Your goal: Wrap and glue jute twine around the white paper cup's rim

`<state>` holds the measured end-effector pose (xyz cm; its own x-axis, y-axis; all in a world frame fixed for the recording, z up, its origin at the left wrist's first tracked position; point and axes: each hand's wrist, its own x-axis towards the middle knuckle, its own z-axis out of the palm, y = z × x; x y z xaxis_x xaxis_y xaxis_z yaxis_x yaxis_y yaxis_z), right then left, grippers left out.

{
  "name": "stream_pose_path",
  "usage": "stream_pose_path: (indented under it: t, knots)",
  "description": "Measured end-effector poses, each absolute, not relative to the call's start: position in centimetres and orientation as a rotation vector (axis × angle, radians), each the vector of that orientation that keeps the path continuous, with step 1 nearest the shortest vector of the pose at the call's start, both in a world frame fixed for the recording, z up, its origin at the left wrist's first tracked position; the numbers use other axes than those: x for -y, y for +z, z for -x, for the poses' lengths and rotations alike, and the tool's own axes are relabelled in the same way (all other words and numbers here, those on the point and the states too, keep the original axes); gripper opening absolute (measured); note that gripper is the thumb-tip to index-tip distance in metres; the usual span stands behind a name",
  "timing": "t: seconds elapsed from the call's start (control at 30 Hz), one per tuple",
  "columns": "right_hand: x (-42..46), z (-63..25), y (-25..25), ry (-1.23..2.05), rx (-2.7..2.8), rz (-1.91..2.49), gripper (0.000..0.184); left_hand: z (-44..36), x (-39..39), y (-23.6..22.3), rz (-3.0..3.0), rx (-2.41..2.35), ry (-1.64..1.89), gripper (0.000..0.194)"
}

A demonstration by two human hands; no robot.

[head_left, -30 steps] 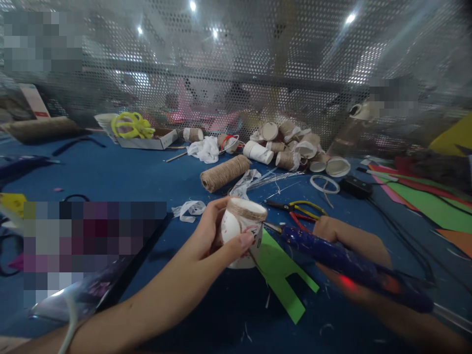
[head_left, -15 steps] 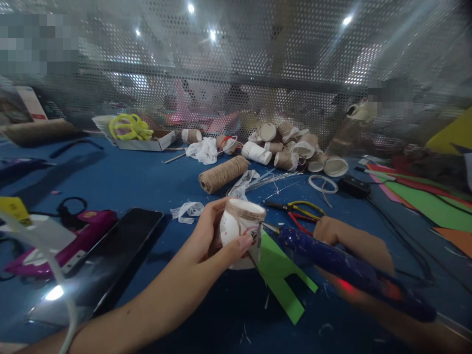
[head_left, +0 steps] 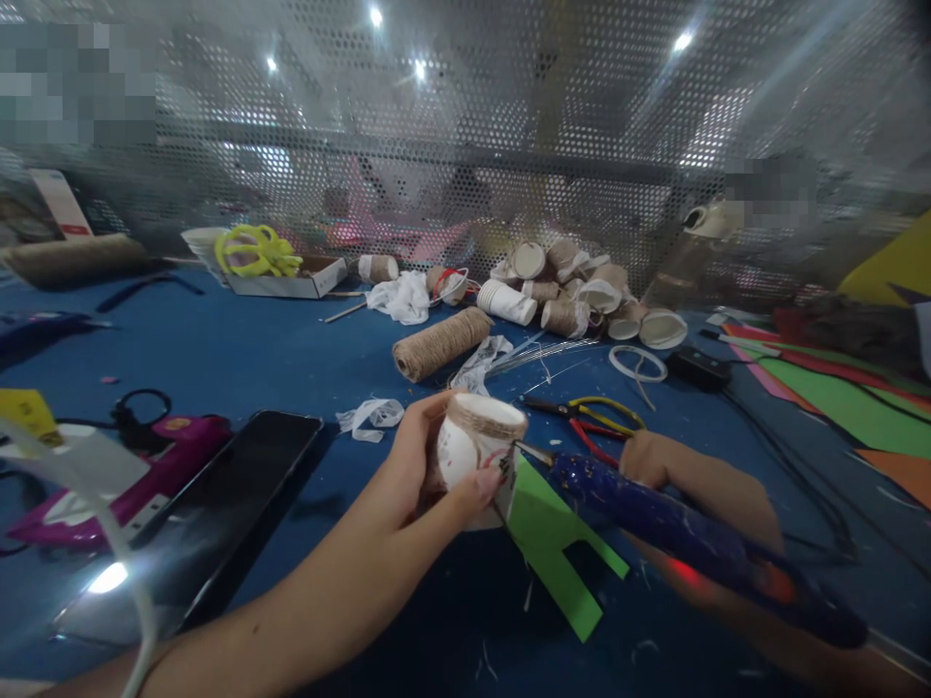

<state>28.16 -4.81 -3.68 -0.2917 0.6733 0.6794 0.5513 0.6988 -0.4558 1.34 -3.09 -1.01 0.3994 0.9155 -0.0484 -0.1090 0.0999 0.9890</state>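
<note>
white paper cup (head_left: 460, 452) sits in the l hand (head_left: 414, 490), thumb across its printed front, fingers wrapped round the far side, just above the tabletop (head_left: 291, 359) as far as i can tell, rim up & leaning a bit. v. little has changed in the last sec: vs half a sec ago the cup looks tipped/turned a touch in the grip, w/ less of its base showing under the thumb, while the r hand (head_left: 717, 485) stays closed round the blue glue gun (head_left: 655, 509) at abt the same angle. metal nozzle (head_left: 536, 452) is still at the cup's r side, just below the twine band (head_left: 489, 424) round the rim; can't tell if it's touching or only v. close, & any glue is too small to see. so my read: work hasn't shifted to a new spot, just a fine adjustment of cup vs nozzle, & both hands need to be steady b/c a hot tip would be near the thumb. nearby stuff looks unmoved: green paper (head_left: 549, 553) beyond the cup's lower r edge, yellow-&-red-handled pliers (head_left: 603, 415) behind the gun, twine roll (head_left: 441, 344) farther back, phone (head_left: 251, 504) off to the l.
</note>
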Motion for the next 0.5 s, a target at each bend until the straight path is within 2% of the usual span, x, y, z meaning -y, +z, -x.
stream_pose_path:
  t: [0.5]
  knots:
    - [5.32,-27.40,-3.32,0.158,1.965,1.019,0.027,-1.41,3.28,-0.53,-1.421,-0.960,0.875,0.048]
